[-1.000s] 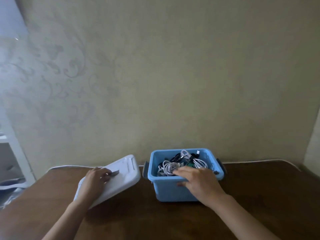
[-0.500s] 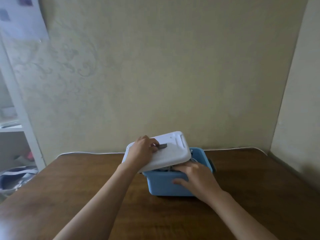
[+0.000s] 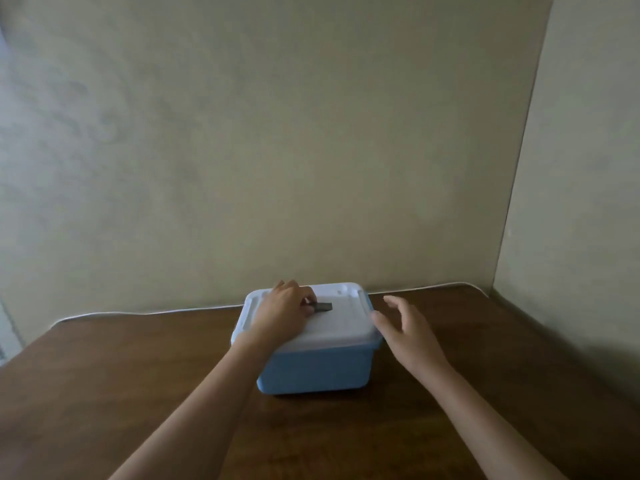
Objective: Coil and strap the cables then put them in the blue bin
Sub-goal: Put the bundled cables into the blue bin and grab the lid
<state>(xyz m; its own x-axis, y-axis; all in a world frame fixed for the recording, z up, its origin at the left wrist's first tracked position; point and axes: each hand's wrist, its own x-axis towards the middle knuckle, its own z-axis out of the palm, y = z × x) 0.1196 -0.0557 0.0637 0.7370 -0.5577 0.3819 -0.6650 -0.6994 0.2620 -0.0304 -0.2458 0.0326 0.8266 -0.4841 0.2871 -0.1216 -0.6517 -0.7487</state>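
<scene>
Two hands are by the blue bin on the desk: the left hand grips the white lid's dark handle, while the right hand, fingers spread, is just right of it

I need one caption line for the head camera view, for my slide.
Left hand rests on the white lid covering the blue bin; right hand hovers open beside it.

The blue bin stands upright under the left hand, its white lid on top, just left of the right hand.
</scene>
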